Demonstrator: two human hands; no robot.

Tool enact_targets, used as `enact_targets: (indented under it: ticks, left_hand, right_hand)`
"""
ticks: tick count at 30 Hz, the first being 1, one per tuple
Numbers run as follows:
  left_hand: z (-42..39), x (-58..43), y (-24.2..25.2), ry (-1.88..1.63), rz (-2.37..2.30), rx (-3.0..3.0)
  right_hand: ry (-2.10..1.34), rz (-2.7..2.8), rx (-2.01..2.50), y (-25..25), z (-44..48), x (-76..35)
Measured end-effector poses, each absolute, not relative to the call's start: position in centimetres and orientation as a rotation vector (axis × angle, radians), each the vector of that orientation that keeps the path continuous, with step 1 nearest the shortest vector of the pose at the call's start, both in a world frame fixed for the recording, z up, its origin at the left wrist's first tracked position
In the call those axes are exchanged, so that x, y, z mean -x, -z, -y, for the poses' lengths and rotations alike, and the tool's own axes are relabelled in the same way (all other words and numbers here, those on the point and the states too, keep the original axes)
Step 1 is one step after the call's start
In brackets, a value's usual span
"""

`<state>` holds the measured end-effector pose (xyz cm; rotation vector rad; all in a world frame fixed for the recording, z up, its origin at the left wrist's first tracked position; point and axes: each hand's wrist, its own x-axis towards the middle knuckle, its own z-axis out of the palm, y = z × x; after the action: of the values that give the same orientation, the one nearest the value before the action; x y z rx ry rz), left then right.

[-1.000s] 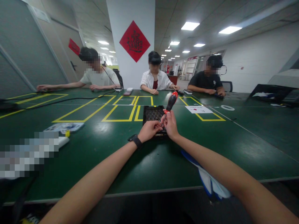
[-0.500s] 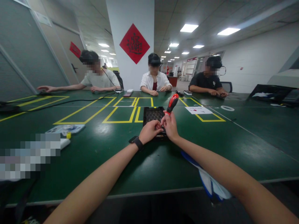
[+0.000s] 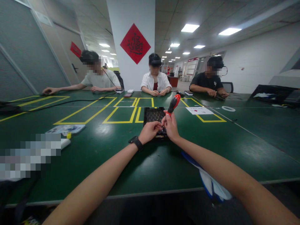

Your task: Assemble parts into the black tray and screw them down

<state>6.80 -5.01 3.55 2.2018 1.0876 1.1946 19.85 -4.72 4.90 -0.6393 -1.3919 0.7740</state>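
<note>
A screwdriver (image 3: 174,104) with a red and black handle leans up and to the right, its handle end high. My right hand (image 3: 171,127) is closed around its lower part. Close beside it, my left hand (image 3: 151,130) has thumb and fingertips pinched together near the screwdriver's tip; whatever they hold is too small to make out. Both hands are over a black tray-like box (image 3: 155,114) with a patterned inside, lying on the green table. My hands hide the near part of the box.
Blue-and-white gloves (image 3: 213,179) lie under my right forearm at the near edge. A white sheet (image 3: 199,111) and a white ring (image 3: 228,108) are to the right. At left lie a patterned flat item (image 3: 65,129) and a partly blurred white object (image 3: 65,143). Three people sit opposite.
My left fingertips have shifted slightly and parted a little from the right hand. The screwdriver handle tilts a bit more to the right. The box has stayed in place.
</note>
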Motion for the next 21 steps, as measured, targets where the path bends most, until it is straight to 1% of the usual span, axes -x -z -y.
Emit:
enact_targets:
  ticks: [7,21]
  left_hand:
    - [5.08,-6.87,-3.69,-1.187,-1.211,-2.199]
    - [5.17,-6.74,-3.71,-1.185,-1.210,-2.318]
  right_hand:
    - [-0.750,1.399,0.639,-4.87,4.89,-19.80]
    - [-0.841,1.362,0.628,-4.71,4.38,-19.85]
